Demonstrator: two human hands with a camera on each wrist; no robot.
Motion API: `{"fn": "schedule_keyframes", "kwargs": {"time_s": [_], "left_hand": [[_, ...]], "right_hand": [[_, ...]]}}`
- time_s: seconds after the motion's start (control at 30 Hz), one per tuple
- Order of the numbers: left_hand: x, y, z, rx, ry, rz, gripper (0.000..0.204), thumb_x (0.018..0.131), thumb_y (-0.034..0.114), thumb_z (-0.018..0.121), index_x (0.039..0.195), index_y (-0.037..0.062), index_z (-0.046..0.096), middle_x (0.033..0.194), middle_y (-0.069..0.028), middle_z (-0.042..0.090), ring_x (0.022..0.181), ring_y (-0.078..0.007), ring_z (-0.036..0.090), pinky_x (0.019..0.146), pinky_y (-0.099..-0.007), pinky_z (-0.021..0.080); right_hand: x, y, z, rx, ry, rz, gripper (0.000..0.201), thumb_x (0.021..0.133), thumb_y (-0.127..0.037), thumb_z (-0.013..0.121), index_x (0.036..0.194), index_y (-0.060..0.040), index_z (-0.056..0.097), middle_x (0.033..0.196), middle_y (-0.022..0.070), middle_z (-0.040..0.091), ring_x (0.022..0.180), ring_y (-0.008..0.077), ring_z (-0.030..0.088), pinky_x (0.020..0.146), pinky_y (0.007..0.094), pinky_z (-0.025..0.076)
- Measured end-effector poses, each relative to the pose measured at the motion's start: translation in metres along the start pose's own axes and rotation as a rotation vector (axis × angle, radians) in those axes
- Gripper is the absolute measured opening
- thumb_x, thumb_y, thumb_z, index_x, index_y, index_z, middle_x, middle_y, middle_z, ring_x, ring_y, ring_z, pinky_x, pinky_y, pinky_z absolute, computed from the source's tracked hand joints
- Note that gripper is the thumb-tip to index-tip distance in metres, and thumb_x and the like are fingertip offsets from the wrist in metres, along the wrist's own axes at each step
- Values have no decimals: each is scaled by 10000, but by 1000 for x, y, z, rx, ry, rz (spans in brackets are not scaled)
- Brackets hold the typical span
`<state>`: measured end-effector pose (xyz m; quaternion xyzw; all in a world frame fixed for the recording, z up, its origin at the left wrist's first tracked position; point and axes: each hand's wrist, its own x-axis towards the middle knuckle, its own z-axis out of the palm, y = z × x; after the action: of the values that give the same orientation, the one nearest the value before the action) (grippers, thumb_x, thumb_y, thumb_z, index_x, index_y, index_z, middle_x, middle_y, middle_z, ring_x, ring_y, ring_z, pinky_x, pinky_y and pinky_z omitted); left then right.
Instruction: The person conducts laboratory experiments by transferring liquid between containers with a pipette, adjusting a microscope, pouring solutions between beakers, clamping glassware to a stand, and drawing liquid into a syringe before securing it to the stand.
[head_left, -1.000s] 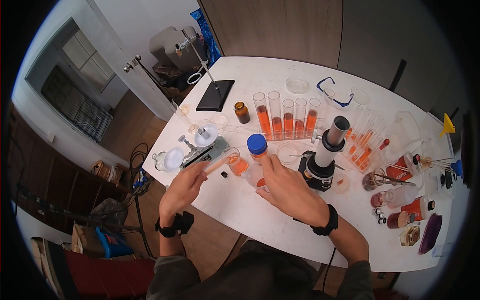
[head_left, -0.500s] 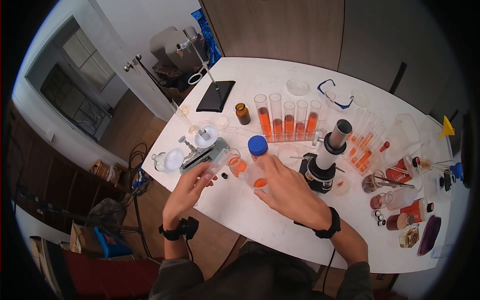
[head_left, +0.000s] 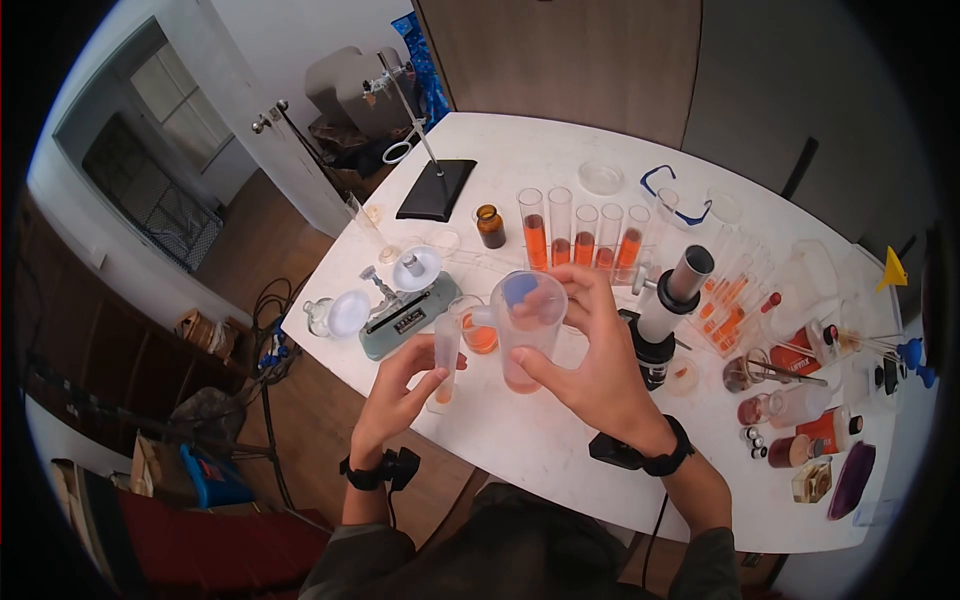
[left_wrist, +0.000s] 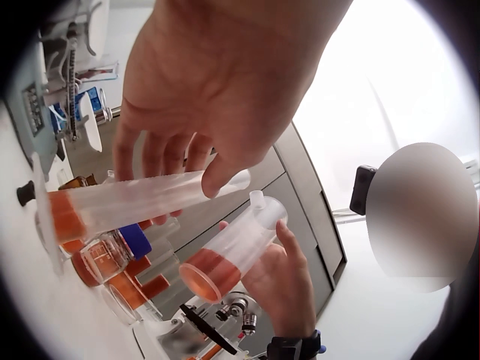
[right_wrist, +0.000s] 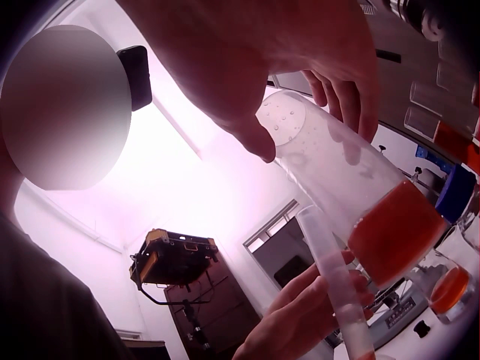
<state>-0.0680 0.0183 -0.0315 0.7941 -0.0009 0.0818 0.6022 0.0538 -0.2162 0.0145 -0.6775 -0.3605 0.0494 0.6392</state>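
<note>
My left hand [head_left: 392, 392] holds a narrow, translucent graduated cylinder [head_left: 446, 352] between thumb and fingers, with orange liquid at its bottom. My right hand [head_left: 608, 365] grips a wide, translucent plastic beaker [head_left: 530, 325] by its upper part. Red-orange liquid fills the lower part of this beaker [left_wrist: 238, 240] in the left wrist view. Side by side over the front of the table, the two vessels have the beaker's spout close to the cylinder's mouth. Behind the beaker stands a blue-capped glass bottle [left_wrist: 105, 259], mostly covered by it in the head view. An orange-filled flask [head_left: 480, 338] stands just beyond the cylinder.
A balance [head_left: 410, 318] stands left of my hands, a microscope [head_left: 660, 325] right. Several tubes of orange liquid [head_left: 586, 240] stand in a rack behind. Farther back are a brown bottle [head_left: 490, 228] and a ring stand [head_left: 437, 190]. Jars [head_left: 795, 445] crowd the right side.
The right hand has raised the beaker, which was tipped low toward the left, and turned it more upright. The left hand has shifted right and swung the slanting cylinder upright.
</note>
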Motion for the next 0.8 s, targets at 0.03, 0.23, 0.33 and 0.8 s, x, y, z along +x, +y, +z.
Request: {"fn": "schedule_keyframes", "kwargs": {"time_s": [0.03, 0.23, 0.33, 0.8], "left_hand": [[-1, 0, 1, 44, -16, 23, 328, 995, 49, 587, 1312, -15, 533, 1145, -132, 708, 1086, -210, 684, 956, -352, 522], [-4, -1, 13, 89, 0, 18, 338, 965, 47, 638, 1287, -29, 570, 1135, -133, 709, 1066, -210, 688, 937, -340, 524], [-7, 1, 18, 115, 35, 24, 344, 945, 48, 668, 1270, -35, 592, 1114, -138, 705, 1051, -218, 686, 935, -341, 522], [-13, -5, 27, 273, 105, 136, 343, 868, 62, 758, 1178, -34, 648, 1053, -139, 697, 962, -239, 674, 902, -347, 521]], "right_hand": [[0, 0, 0, 33, 4, -17, 743, 813, -165, 837, 1361, 13, 368, 1205, 201, 624, 1112, 303, 668, 972, 410, 517], [-1, -4, -1, -106, 16, -128, 675, 797, -166, 845, 1332, -2, 468, 1147, 185, 657, 1065, 304, 686, 935, 398, 529], [-5, -10, 0, -254, 16, -163, 656, 758, -114, 860, 1323, -6, 545, 1194, 165, 656, 1120, 287, 658, 1000, 383, 505], [-15, -29, 2, -524, -107, -361, 684, 739, -146, 846, 1371, -39, 608, 1204, 137, 658, 1018, 290, 628, 902, 384, 467]]}}
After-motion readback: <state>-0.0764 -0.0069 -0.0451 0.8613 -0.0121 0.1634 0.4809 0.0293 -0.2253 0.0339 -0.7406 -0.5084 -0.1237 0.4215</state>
